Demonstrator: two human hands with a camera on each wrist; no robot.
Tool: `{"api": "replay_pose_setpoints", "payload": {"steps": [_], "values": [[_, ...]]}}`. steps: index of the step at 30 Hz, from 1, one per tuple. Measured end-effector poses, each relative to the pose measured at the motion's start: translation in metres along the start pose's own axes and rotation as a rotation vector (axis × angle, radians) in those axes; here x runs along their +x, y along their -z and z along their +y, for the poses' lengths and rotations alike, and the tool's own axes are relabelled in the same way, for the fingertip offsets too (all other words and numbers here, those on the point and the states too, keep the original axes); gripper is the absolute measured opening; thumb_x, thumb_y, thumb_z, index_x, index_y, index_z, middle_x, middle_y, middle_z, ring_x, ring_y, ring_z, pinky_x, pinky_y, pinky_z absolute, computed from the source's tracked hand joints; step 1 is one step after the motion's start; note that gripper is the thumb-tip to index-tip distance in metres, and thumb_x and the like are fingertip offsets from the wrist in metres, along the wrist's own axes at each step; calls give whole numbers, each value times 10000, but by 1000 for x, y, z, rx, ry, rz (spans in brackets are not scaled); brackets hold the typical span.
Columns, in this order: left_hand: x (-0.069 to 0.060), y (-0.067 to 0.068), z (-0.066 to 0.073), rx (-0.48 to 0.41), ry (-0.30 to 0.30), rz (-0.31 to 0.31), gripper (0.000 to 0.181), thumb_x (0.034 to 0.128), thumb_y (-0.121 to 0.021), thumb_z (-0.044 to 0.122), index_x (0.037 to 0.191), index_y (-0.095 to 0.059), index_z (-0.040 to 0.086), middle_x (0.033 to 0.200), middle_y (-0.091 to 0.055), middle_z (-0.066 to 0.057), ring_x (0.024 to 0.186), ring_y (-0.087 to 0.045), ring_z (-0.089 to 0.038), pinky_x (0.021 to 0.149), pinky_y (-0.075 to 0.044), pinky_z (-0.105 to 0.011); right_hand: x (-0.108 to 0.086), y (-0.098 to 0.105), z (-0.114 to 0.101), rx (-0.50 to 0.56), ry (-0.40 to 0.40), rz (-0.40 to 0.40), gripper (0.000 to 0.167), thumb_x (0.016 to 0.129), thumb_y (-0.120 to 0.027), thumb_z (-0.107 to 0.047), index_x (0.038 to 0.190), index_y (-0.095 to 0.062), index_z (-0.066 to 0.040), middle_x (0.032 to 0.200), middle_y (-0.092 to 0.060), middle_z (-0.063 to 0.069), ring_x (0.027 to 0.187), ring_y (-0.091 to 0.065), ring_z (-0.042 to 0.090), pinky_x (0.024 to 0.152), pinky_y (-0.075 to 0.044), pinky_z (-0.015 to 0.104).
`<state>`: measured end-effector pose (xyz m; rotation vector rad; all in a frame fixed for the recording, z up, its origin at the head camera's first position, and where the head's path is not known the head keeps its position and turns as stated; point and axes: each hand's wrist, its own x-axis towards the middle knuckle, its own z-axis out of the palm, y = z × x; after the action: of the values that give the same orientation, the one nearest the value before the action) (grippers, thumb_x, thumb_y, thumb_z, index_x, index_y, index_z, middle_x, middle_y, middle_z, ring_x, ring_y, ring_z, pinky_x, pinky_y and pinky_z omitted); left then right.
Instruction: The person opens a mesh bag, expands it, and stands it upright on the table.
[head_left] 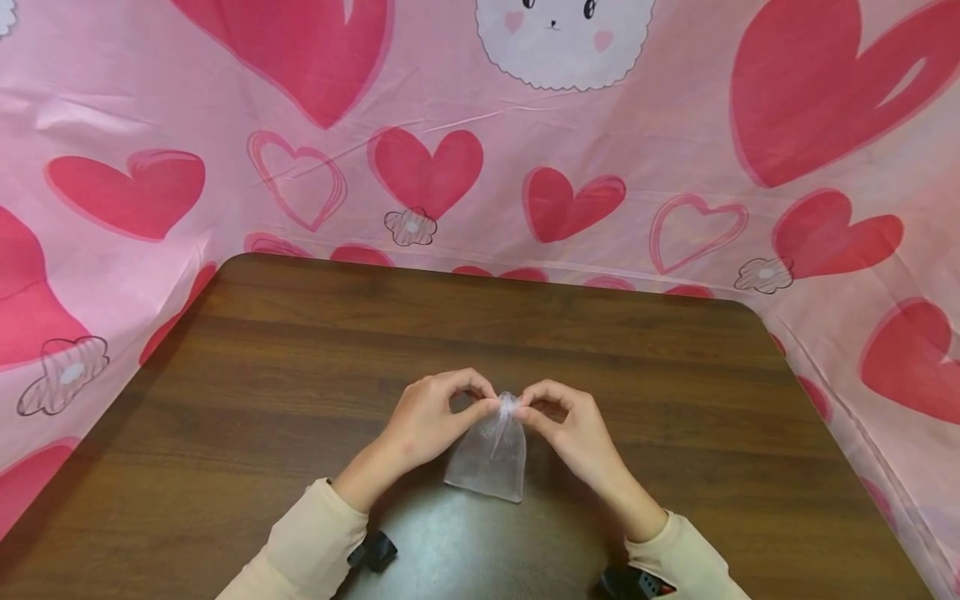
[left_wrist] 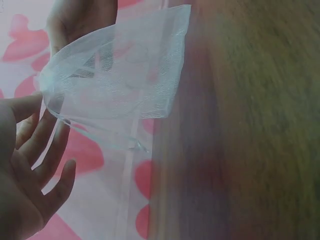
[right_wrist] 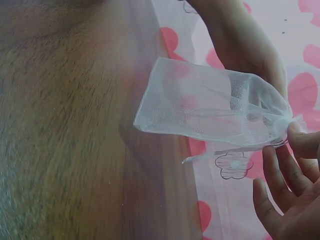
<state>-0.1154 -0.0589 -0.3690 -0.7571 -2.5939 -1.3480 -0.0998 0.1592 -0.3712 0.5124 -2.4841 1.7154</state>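
A sheer white drawstring pouch hangs between my two hands above the brown table, its neck gathered tight and its flat bottom toward me. My left hand pinches the gathered neck from the left, thumb against index finger. From the other side my right hand pinches the same neck. In the left wrist view the see-through pouch shows a thin cord trailing beside it. The right wrist view also has the pouch, with a cord end hanging loose. Nothing is plainly visible inside the pouch.
The dark wood table has rounded far corners. Behind and beside it hangs a pink cloth printed with hearts. Black straps with small devices sit at both wrists, over cream sleeves.
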Motion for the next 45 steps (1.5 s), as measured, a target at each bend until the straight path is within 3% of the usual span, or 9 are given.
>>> {"api": "replay_pose_setpoints", "payload": {"steps": [9, 19, 28, 37, 41, 45], "values": [[-1, 0, 0, 36, 19, 15, 80, 893, -745, 313, 920, -688, 264, 870, -662, 176, 830, -648, -143, 714, -450, -307, 0, 0, 2, -37, 40, 33, 104, 837, -780, -44, 842, -686, -89, 843, -675, -5, 786, -634, 129, 717, -520, 284], [-3, 5, -1, 26, 38, 23, 76, 892, -748, 310, 910, -686, 271, 857, -654, 190, 833, -648, -154, 736, -454, -324, 0, 5, 4, -56, 55, 31, 103, 840, -780, -50, 832, -689, -99, 828, -675, -11, 771, -623, 134, 699, -514, 315], [-4, 7, -3, 44, 47, 37, 75, 885, -756, 310, 895, -686, 287, 850, -648, 212, 836, -616, -19, 769, -481, -332, -2, 11, 5, -20, 33, 20, 90, 846, -770, -38, 845, -686, -70, 848, -687, 32, 772, -652, 173, 683, -545, 315], [-5, 9, -3, 42, 49, 34, 73, 887, -753, 322, 900, -689, 289, 858, -656, 203, 855, -653, -114, 776, -487, -356, -4, 17, 5, -16, 22, 12, 89, 847, -769, -39, 849, -685, -68, 857, -688, 46, 763, -650, 189, 660, -543, 294], [-6, 11, -4, 26, 69, 35, 78, 882, -758, 329, 890, -685, 301, 855, -651, 203, 859, -649, -119, 795, -501, -396, -4, 19, 5, -58, 43, 24, 95, 845, -774, -52, 845, -687, -93, 853, -690, 7, 791, -635, 132, 697, -512, 288], [-6, 12, -4, 36, 88, 33, 82, 878, -762, 333, 880, -682, 314, 839, -643, 216, 837, -629, -76, 784, -495, -357, -4, 22, 6, -73, 46, 31, 98, 847, -772, -56, 842, -688, -105, 849, -689, -10, 801, -630, 119, 715, -499, 282]]}}
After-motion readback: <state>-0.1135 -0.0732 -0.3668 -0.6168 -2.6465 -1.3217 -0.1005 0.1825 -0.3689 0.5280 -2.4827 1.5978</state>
